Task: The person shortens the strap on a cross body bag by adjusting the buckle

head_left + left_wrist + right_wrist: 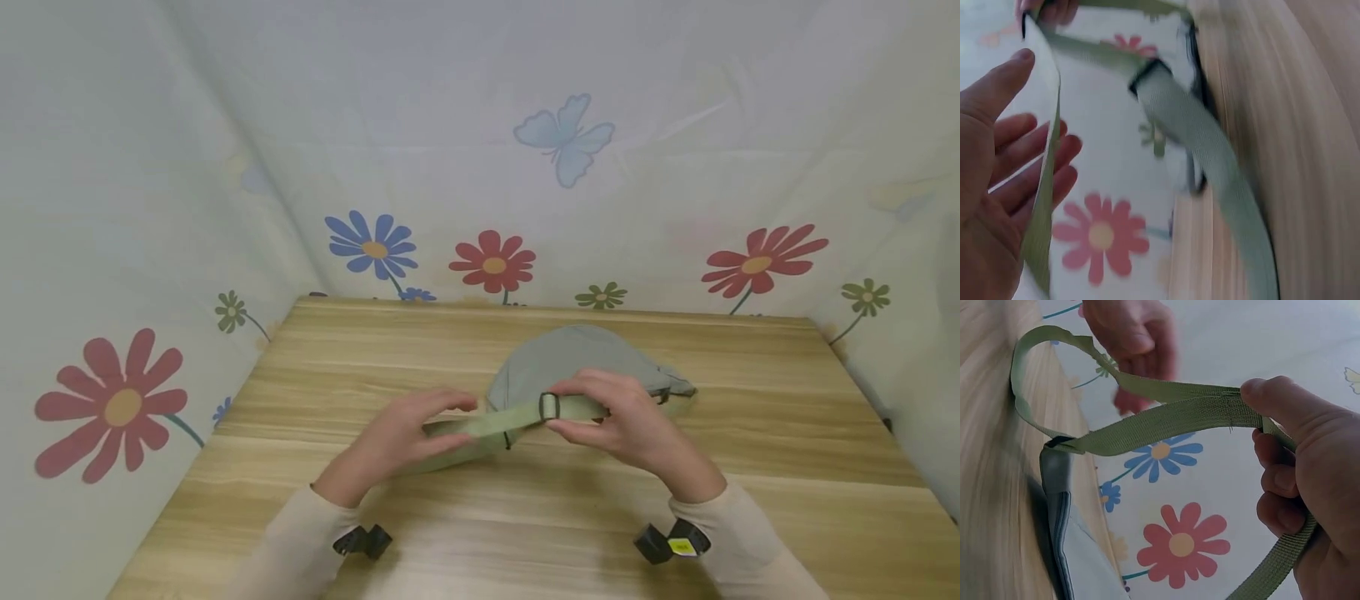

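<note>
The right hand (626, 417) pinches the green webbing strap (517, 414) of the grey belt bag (570, 358) beyond it, while the left wrist view, unlike the head view, shows the strap crossing before the spread left hand (408, 429).

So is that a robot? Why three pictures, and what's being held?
No robot: a person is doing this bare-handed. One picture looks down from a camera worn on the head; the other two come from wrist cameras, one on each arm. On the wooden table lies a grey bag with a green strap. The right hand pinches the strap by its dark buckle. The left hand is open, the strap running by its palm.
</note>
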Motion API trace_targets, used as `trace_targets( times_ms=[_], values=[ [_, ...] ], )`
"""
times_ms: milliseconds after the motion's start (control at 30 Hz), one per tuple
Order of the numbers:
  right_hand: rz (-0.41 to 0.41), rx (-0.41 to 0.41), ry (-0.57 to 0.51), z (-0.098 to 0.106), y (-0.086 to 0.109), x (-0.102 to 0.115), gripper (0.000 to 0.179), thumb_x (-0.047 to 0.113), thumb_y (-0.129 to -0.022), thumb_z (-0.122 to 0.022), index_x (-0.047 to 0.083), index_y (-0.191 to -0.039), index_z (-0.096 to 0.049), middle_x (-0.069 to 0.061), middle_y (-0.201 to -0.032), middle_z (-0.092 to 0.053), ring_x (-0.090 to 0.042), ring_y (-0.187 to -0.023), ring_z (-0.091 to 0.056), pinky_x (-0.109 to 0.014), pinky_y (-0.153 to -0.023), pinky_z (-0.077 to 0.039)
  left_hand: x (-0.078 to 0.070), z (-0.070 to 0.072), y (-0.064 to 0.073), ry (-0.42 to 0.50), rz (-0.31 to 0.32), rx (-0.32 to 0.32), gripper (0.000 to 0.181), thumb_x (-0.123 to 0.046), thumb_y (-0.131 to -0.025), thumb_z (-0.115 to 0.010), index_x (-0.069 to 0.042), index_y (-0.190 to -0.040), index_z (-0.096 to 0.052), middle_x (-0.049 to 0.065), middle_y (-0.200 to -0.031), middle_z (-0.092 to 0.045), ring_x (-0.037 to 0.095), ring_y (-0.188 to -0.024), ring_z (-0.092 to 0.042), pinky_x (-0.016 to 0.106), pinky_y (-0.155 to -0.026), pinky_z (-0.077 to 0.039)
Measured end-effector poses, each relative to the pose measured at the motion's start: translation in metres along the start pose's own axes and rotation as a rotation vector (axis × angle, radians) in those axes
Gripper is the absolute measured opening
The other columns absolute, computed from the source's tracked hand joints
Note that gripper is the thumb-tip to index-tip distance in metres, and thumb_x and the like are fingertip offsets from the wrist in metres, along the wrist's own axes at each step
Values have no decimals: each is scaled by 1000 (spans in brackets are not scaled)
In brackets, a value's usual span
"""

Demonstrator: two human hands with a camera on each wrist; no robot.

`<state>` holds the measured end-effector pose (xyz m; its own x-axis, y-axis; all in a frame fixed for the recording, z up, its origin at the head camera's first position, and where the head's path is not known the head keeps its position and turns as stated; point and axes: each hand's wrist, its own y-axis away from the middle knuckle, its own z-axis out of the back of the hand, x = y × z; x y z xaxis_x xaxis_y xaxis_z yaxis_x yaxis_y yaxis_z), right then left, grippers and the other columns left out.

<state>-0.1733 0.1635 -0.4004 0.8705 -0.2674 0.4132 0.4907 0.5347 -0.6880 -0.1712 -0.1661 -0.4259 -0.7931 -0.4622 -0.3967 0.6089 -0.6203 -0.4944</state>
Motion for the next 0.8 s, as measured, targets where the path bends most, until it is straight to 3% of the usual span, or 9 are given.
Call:
trace_targets(
  times_ms=[133, 267, 433, 600, 800],
  values=[
    [2, 0, -13, -6, -2, 1, 33, 40, -104, -72, 9, -115, -77, -2, -94, -76, -6, -68, -55, -13, -59, -45, -18, -23, -28, 114, -14, -22, 54, -18, -85, -93, -4, -133, -72, 9, -127, -79, 23, -114, -76, 36, -98, -64],
    [-5, 11, -21, -7, -2, 3, 30, 34, -103, -75, 9, -119, -76, -3, -96, -75, -7, -66, -54, -13, -57, -45, -27, -38, -42, 191, -9, -55, 43, -16, -92, -88, -4, -130, -75, 10, -124, -80, 21, -111, -77, 34, -94, -65],
    [-39, 31, 48, 2, 5, 3, 30, 27, -98, -82, 9, -121, -76, -1, -101, -75, -5, -72, -55, -14, -61, -47, -27, -37, -41, 213, 3, -104, 34, -10, -91, -88, -5, -124, -79, 10, -119, -82, 22, -108, -79, 34, -91, -66],
    [-46, 24, 37, 10, 11, 2, 26, 13, -92, -88, 14, -115, -77, 4, -99, -72, -3, -72, -54, -13, -58, -49, -25, -34, -38, 233, 25, -95, 36, -9, -90, -88, -5, -124, -79, 10, -120, -82, 23, -107, -79, 35, -94, -65],
    [-40, -21, 5, 5, 12, 3, 19, 24, -99, -81, 14, -115, -77, 4, -97, -72, -3, -72, -55, -14, -59, -48, -30, -36, -40, 310, 67, -87, 39, -8, -94, -84, -4, -131, -73, 11, -119, -81, 22, -105, -79, 39, -93, -66]
  ],
)
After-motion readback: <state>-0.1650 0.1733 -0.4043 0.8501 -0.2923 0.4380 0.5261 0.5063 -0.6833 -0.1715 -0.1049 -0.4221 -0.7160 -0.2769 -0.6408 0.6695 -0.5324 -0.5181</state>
